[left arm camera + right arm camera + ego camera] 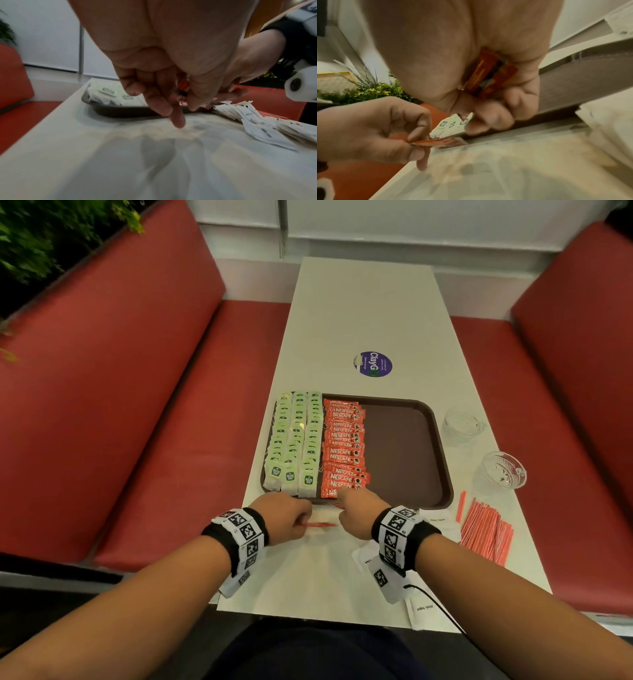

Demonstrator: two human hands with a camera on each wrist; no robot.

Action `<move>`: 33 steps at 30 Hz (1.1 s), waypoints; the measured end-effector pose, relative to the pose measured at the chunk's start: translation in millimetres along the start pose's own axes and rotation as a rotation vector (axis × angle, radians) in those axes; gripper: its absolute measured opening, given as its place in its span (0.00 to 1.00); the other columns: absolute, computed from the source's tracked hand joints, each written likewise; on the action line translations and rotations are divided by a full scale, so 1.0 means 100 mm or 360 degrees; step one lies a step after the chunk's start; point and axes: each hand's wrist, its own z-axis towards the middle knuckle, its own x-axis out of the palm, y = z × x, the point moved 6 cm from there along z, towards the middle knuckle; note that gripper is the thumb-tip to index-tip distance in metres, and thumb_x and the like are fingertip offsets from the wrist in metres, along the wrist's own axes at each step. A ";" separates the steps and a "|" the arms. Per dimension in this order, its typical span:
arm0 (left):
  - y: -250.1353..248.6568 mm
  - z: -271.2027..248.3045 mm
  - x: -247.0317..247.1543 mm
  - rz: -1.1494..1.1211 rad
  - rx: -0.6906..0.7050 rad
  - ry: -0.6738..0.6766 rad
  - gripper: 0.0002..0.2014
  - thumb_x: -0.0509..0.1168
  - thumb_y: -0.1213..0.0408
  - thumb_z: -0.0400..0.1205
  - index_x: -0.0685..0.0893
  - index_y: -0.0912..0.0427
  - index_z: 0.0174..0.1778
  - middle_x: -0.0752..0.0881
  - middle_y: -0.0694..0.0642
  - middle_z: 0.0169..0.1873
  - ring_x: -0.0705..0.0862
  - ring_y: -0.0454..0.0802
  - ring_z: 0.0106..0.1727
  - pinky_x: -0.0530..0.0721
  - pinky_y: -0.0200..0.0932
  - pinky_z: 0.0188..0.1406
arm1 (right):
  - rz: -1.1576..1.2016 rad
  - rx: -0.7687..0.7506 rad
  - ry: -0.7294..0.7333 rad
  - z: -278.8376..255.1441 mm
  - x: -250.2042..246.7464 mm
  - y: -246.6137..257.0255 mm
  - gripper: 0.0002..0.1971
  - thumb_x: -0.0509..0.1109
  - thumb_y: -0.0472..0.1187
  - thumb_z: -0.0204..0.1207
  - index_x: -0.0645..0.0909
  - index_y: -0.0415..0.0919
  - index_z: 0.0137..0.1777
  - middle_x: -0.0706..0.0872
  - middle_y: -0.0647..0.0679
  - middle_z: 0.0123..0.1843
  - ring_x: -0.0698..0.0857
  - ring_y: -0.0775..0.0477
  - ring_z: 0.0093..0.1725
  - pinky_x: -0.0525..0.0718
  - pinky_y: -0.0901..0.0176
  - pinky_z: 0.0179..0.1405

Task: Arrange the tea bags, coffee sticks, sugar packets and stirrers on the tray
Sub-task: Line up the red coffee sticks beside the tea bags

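A brown tray [407, 453] holds green tea bags [294, 440] in three columns on its left, with a column of red coffee sticks [344, 446] beside them. My left hand [303, 520] hovers just before the tray's near edge and pinches one coffee stick [320, 524] level over the table; the right wrist view shows this stick [440, 142] between thumb and fingers. My right hand [346, 499] sits at the near end of the coffee column and grips a few coffee sticks [489, 75] in its palm. White sugar packets [436, 522] and red-striped stirrers [486, 529] lie on the table at the right.
Two clear glass cups [460, 422] [501, 472] stand right of the tray. A round purple sticker [373, 364] marks the white table [359, 302] farther back. Red bench seats [137, 405] flank both sides. More sugar packets [421, 613] lie by the near edge.
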 end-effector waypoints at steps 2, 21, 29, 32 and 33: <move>-0.02 0.01 -0.09 0.0018 0.0034 -0.0079 0.05 0.62 0.58 0.79 0.72 0.47 0.39 0.80 0.45 0.33 0.78 0.48 0.36 0.78 0.43 0.37 | 0.0105 0.0034 -0.0031 -0.02 -0.06 -0.05 0.09 0.60 0.34 0.81 0.70 0.42 0.59 0.82 0.44 0.51 0.82 0.43 0.47 0.80 0.53 0.42; -0.14 0.41 -0.53 -0.0256 -0.0150 -0.0606 0.07 0.70 0.48 0.81 0.87 0.43 0.53 0.81 0.43 0.38 0.81 0.45 0.42 0.82 0.46 0.54 | 0.0273 0.0022 -0.0352 -0.12 -0.47 -0.51 0.10 0.63 0.48 0.84 0.80 0.45 0.60 0.88 0.48 0.52 0.86 0.46 0.48 0.84 0.54 0.49; -0.17 0.77 -0.32 0.0057 -0.0251 -0.0349 0.08 0.64 0.46 0.84 0.86 0.41 0.50 0.86 0.42 0.48 0.77 0.49 0.57 0.73 0.53 0.61 | 0.0481 0.0138 -0.0346 -0.18 -0.46 -0.76 0.04 0.58 0.43 0.85 0.67 0.43 0.53 0.80 0.49 0.40 0.78 0.49 0.36 0.75 0.54 0.37; -0.19 0.85 -0.25 0.0214 -0.0270 -0.0279 0.10 0.63 0.43 0.83 0.86 0.40 0.53 0.86 0.43 0.53 0.77 0.51 0.58 0.73 0.53 0.60 | 0.0425 0.0125 -0.0328 -0.15 -0.43 -0.81 0.02 0.59 0.41 0.85 0.70 0.45 0.53 0.82 0.49 0.41 0.80 0.48 0.37 0.74 0.56 0.34; -0.19 0.86 -0.24 0.0255 -0.0284 -0.0274 0.11 0.63 0.42 0.83 0.87 0.40 0.54 0.86 0.44 0.54 0.77 0.52 0.59 0.73 0.53 0.59 | 0.0407 0.0117 -0.0327 -0.14 -0.42 -0.83 0.02 0.60 0.41 0.85 0.71 0.45 0.54 0.83 0.48 0.41 0.82 0.47 0.38 0.75 0.56 0.35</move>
